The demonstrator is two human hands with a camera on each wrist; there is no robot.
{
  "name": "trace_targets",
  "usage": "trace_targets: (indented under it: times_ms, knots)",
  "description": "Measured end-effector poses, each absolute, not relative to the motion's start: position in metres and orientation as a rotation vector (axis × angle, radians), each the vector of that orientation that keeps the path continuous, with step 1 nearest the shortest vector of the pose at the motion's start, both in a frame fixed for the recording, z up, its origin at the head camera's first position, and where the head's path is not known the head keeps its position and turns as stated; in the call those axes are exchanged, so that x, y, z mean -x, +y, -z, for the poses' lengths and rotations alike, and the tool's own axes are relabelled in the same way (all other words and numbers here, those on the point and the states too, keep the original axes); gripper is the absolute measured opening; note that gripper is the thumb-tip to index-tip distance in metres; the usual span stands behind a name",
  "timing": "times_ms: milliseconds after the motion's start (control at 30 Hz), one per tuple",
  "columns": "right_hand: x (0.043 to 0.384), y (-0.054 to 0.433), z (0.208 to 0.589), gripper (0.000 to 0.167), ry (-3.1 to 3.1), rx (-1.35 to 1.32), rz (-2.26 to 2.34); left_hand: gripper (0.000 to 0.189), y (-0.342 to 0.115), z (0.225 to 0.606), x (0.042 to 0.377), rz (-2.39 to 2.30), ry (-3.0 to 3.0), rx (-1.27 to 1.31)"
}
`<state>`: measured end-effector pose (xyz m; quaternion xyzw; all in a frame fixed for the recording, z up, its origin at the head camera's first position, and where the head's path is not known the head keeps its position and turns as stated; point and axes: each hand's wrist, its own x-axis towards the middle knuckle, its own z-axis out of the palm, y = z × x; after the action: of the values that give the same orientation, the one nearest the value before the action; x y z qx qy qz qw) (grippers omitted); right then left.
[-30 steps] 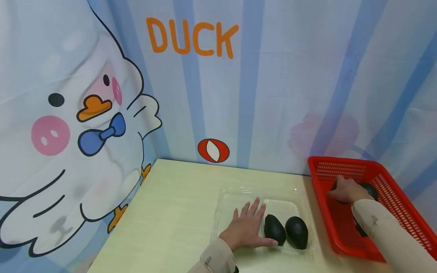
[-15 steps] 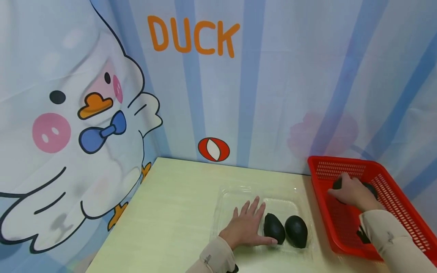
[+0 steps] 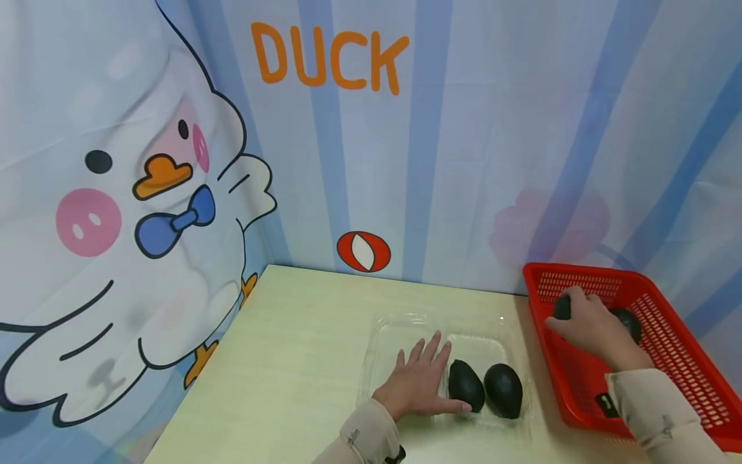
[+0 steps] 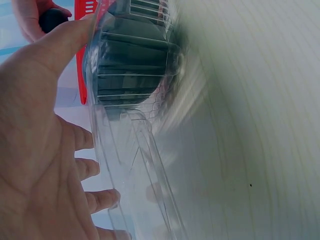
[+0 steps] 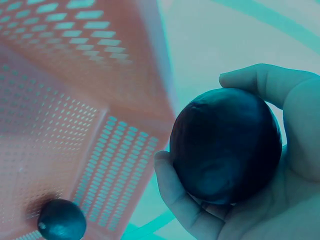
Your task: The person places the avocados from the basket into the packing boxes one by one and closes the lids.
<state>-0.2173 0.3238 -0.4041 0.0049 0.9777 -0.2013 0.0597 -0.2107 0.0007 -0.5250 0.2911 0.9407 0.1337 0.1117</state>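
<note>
My right hand (image 3: pixel 597 332) grips a dark avocado (image 3: pixel 561 308) over the red plastic basket (image 3: pixel 549 364). In the right wrist view, thumb and fingers curl round that avocado (image 5: pixel 225 145), which is clear of the basket floor. Another avocado (image 3: pixel 627 324) lies in the basket, partly behind the hand. My left hand (image 3: pixel 414 385) spreads its fingers over the clear plastic tray (image 3: pixel 478 348), resting at its rim. Two avocados stand side by side in the tray's right part: the left one (image 3: pixel 466 386) lies by my thumb, the other (image 3: pixel 504 391) just right of it.
The pale wooden table (image 3: pixel 290 361) stretches left of the tray. A cloth backdrop (image 3: pixel 464 161) with a printed duck hangs behind and to the left. The basket's raised walls stand close to the tray's right side.
My right hand has lifted the avocado off the basket floor and shifted it slightly up and left. My left hand and the tray stay put.
</note>
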Motion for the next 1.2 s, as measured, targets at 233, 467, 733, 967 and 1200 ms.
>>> trace_targets:
  times_ms: [233,467,733,967,1200]
  knots:
    - [0.211,0.306,0.399,0.078,2.978,-0.015,0.625,0.112,0.001,0.524,0.21,-0.383,2.759,-0.865]
    - [0.206,0.292,0.399,0.074,3.009,0.015,0.654,0.112,0.0,0.525,0.211,-0.396,2.76,-0.876]
    - [0.205,0.275,0.399,0.071,2.995,0.015,0.718,0.113,0.001,0.528,0.212,-0.399,2.76,-0.871]
    - [0.205,0.256,0.399,0.078,2.972,0.026,0.752,0.113,0.002,0.528,0.213,-0.392,2.747,-0.841]
    - [0.207,0.237,0.399,0.076,2.982,0.051,0.778,0.113,0.003,0.528,0.213,-0.383,2.76,-0.841]
